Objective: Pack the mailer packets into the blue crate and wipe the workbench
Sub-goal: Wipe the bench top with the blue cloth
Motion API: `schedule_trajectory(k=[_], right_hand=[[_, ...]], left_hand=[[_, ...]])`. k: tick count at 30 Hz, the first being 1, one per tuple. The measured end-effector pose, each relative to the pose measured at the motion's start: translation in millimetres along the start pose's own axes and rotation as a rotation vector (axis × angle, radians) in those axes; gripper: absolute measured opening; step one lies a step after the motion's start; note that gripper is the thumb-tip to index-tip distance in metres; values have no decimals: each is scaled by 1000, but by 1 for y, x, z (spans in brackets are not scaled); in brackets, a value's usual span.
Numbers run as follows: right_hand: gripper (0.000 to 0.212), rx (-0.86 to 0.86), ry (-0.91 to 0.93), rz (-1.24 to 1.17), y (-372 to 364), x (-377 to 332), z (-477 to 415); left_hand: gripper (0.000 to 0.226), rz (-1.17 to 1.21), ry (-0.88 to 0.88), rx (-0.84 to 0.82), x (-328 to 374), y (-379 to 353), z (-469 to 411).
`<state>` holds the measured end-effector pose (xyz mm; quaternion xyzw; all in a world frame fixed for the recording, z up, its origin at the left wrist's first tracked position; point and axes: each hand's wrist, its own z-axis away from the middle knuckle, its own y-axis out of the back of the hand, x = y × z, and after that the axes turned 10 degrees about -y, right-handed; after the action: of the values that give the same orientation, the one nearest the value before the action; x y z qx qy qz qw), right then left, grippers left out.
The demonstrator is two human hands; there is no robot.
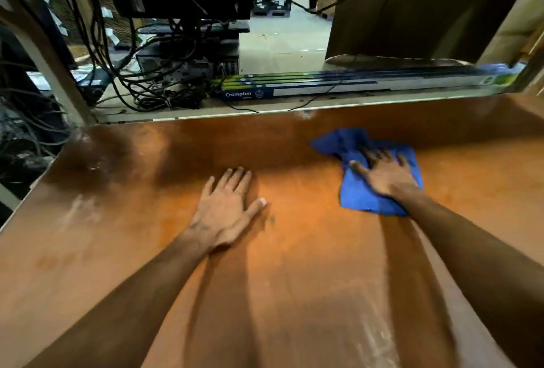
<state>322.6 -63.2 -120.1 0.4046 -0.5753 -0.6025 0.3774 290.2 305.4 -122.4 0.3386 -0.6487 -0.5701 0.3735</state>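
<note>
Workbench (pixel 309 250), right hand (pixel 385 175) on cloth (pixel 360 198)

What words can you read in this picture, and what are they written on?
"Crompton": white letters on the left end of the long blue box behind the workbench.
Small word under "Crompton": too blurred to read.
Round logo beside it: too small to read.
White tags on the cables: too small to read.
Blue cloth: no writing shows.
</note>
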Motion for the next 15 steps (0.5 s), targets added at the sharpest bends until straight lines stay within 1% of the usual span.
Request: schedule_trajectory(k=[1, 2, 3, 4, 5, 7, 8, 9, 10, 11, 12, 13, 15], right_hand=[[82, -13, -131, -24, 3, 15, -7], [81, -28, -203, -43, 5, 22, -7], [83, -42, -198, -43, 6, 20, 0], [85, -54, -127, -28, 6, 13, 13], [88, -61, -13, -9, 4, 3, 33], [95, -50, 261, 26, -2, -12, 90], [95, -60, 389, 26, -4, -12, 119], [91, -71, 475, 15, -4, -6, 140], [88, -70, 512, 14, -4, 5, 145], [87, -49, 498, 17, -3, 18, 136], [86, -25, 429, 20, -2, 32, 119], [84, -18, 320, 20, 1, 47, 98], [80, -48, 40, -23, 8, 74, 63]], left_hand=[[92, 29, -10, -10, 14, -2, 7], [89, 49, -18, -19, 26, -4, 15], [85, 61, -19, -28, 35, -7, 23], [81, 73, -10, -30, 43, -9, 30], [79, 78, 8, -24, 51, -11, 38], [80, 50, 42, -5, 65, -14, 51], [82, 29, 52, 7, 71, -15, 57], [82, 15, 60, 15, 76, -16, 63], [81, 13, 69, 25, 80, -17, 69], [80, 19, 78, 38, 82, -18, 74], [78, 26, 85, 47, 83, -19, 78], [77, 28, 91, 50, 84, -20, 82], [76, 33, 94, 46, 84, -23, 86]])
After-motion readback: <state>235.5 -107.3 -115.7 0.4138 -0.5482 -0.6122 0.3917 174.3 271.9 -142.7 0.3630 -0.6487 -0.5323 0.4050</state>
